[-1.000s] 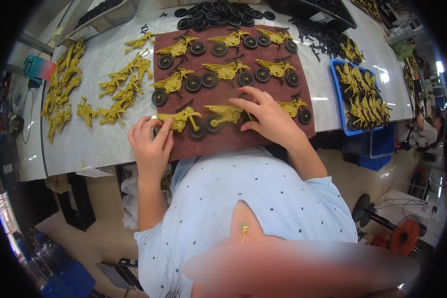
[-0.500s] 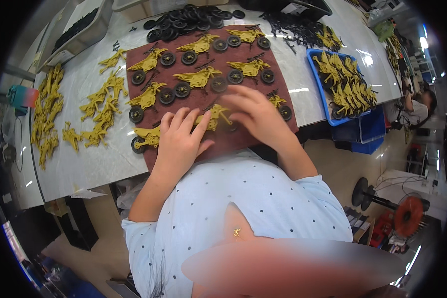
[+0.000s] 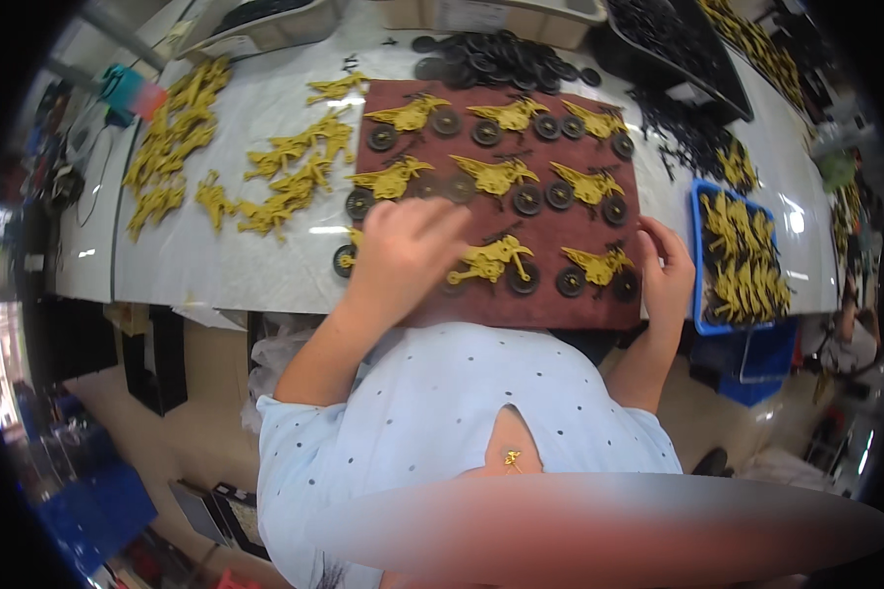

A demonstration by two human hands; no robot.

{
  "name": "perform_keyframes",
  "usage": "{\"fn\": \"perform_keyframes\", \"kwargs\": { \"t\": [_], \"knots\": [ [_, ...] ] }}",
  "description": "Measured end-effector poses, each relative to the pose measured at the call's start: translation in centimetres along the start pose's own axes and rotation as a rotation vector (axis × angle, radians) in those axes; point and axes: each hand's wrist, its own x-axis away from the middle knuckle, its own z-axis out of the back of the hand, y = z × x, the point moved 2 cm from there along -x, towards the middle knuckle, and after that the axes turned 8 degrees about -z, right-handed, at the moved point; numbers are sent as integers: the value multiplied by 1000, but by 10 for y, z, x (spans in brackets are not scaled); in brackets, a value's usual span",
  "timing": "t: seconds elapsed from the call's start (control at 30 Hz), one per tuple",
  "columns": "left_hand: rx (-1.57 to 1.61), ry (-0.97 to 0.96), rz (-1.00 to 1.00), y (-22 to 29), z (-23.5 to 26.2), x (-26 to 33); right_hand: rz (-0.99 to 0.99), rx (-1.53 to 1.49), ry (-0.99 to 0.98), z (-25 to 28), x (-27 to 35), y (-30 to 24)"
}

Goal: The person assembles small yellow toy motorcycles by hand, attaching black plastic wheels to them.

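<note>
Rows of yellow toy motorcycle bodies with black wheels lie on a dark red mat [image 3: 599, 306]. My left hand [image 3: 403, 250] hovers over the left part of the front row, its fingers smeared by motion and partly hiding a toy motorcycle there. Just right of it lies another toy motorcycle [image 3: 491, 259] with wheels beside it. At the mat's right edge is my right hand [image 3: 666, 275], fingers loosely bent and apart, with nothing visible in them. The nearest piece to it is the front-right toy motorcycle [image 3: 597, 265].
Loose yellow bodies [image 3: 290, 177] spread over the white table left of the mat. Black wheels [image 3: 496, 61] are piled behind it. A blue tray [image 3: 702, 285] of yellow toys stands at the right, near black small parts [image 3: 673, 123] and a black bin [image 3: 727, 88].
My right hand has moved from above the front row out to the mat's right edge. My left hand stays over the front row, its fingers now blurred. The whole view has shifted.
</note>
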Motion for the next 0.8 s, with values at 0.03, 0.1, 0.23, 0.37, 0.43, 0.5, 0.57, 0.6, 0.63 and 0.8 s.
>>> {"fn": "perform_keyframes", "kwargs": {
  "t": [0.03,0.1,0.23,0.37,0.43,0.5,0.57,0.6,0.63,0.8],
  "knots": [
    [-72,78,11,-19,4,5,28,-4,10,-3,-2,2],
    [-199,115,291,-62,15,19,-5,-14,-31,-5,-5,-7],
    [-433,-51,613,-113,40,36,15,11,-87,-11,-11,-20],
    [-300,-68,644,-140,32,44,-23,-33,-91,-15,-11,-23],
    [-214,35,661,-145,26,40,-16,-74,-88,-17,-9,-23],
    [-220,77,608,-139,25,34,-25,-79,-72,-16,-7,-25],
    [-216,118,552,-122,29,21,-37,-79,-52,-17,-5,-30],
    [-272,172,354,-100,34,5,-65,-266,-65,-21,-3,-35],
    [-314,230,154,-79,34,-10,-91,-446,-71,-24,0,-40],
    [-4,176,-233,13,3,-61,-196,-787,-582,-49,14,-77]
  ]
}}
